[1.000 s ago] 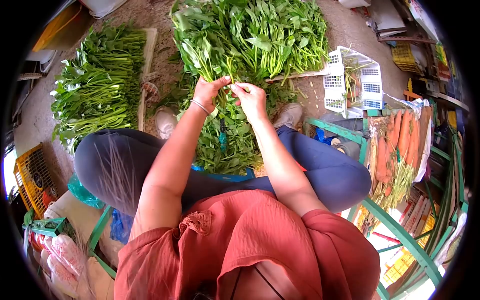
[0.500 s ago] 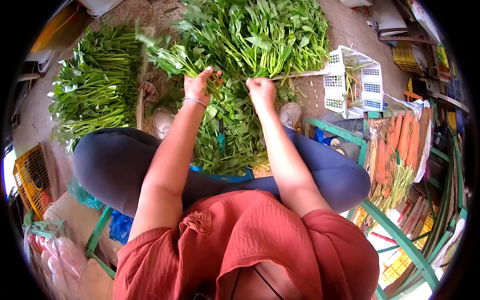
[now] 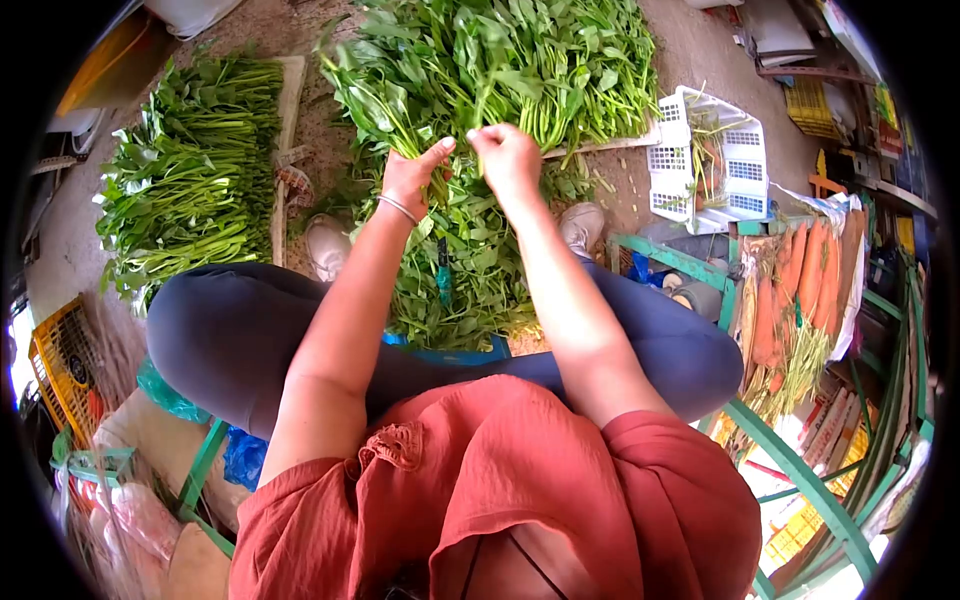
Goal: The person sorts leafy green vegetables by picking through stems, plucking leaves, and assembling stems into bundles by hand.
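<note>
My left hand (image 3: 408, 182) is closed around the stems of a small bunch of leafy greens (image 3: 372, 100) that look like water spinach, leaves pointing up and away. Close beside it, my right hand (image 3: 510, 165) pinches a blurred stem of the same greens (image 3: 484, 105). Beyond both hands lies a large pile of greens (image 3: 570, 70), its cut stems facing me. Below my hands, between my legs, loose greens (image 3: 460, 270) fill a blue crate (image 3: 465, 355), of which only the near edge shows.
To the left, stacked greens (image 3: 190, 180) lie beside a pale board (image 3: 288, 120). A white plastic basket (image 3: 745, 170) with some stalks stands at the right. Carrots (image 3: 815, 270) lie on a green metal frame (image 3: 800, 475). A yellow crate (image 3: 65, 350) is at far left.
My left hand and its bunch have shifted right, with the leaves swinging upright. My right hand has moved slightly left and up, closer to the left, with a stem now blurred above it.
</note>
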The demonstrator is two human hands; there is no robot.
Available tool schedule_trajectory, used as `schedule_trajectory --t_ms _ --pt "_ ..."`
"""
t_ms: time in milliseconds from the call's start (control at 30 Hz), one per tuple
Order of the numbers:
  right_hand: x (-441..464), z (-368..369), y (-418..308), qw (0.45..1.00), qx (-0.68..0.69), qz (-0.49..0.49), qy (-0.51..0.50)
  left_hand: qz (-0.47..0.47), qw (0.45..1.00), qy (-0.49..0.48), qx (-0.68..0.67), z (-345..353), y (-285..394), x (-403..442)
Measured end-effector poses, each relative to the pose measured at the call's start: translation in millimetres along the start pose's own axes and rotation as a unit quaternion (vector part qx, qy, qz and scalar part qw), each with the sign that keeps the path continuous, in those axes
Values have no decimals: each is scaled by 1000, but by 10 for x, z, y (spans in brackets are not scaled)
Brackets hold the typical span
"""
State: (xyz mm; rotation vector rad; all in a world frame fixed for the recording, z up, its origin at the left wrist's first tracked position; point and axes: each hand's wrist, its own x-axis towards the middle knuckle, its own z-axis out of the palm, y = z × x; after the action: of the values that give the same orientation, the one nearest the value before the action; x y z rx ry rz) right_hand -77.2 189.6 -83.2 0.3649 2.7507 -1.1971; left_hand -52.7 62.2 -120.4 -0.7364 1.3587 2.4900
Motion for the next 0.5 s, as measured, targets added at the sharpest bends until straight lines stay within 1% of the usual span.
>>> schedule_trajectory --t_ms 33,67,100,133,167,200,233,267,333,400,433,467,500 --pt "-118 31 24 998 38 -18 -39 -30 999 -10 11 40 30 -36" --pt "-213 53 36 995 -18 -99 -22 -58 998 -18 22 77 66 -60" --pt "-243 52 80 992 -2 -127 -10 -64 997 -48 12 70 54 -55" --pt "-265 46 123 988 13 -156 0 -63 997 -49 14 74 37 -46" --pt "-249 0 179 991 133 -22 -3 -58 998 -32 -2 79 15 -35" --pt "-233 -109 180 962 248 112 -8 -53 998 -15 -19 84 -1 -31" --pt "-44 -34 562 968 245 11 60 -39 999 -22 -31 58 -27 -5" --pt "65 -106 667 977 148 -11 150 -29 998 -35 -31 47 -19 -2" --pt "283 -172 853 978 161 85 100 -45 997 -7 -59 68 -54 6" --pt "402 -131 873 972 155 35 174 -55 997 -10 -59 55 -58 10" --pt "397 -146 821 970 145 48 189 -61 996 -20 -56 42 -58 21" --pt "351 -152 779 970 147 47 188 -66 996 -30 -54 35 -59 39" --pt "210 -198 572 969 186 107 122 -82 995 -23 -61 60 -35 31"
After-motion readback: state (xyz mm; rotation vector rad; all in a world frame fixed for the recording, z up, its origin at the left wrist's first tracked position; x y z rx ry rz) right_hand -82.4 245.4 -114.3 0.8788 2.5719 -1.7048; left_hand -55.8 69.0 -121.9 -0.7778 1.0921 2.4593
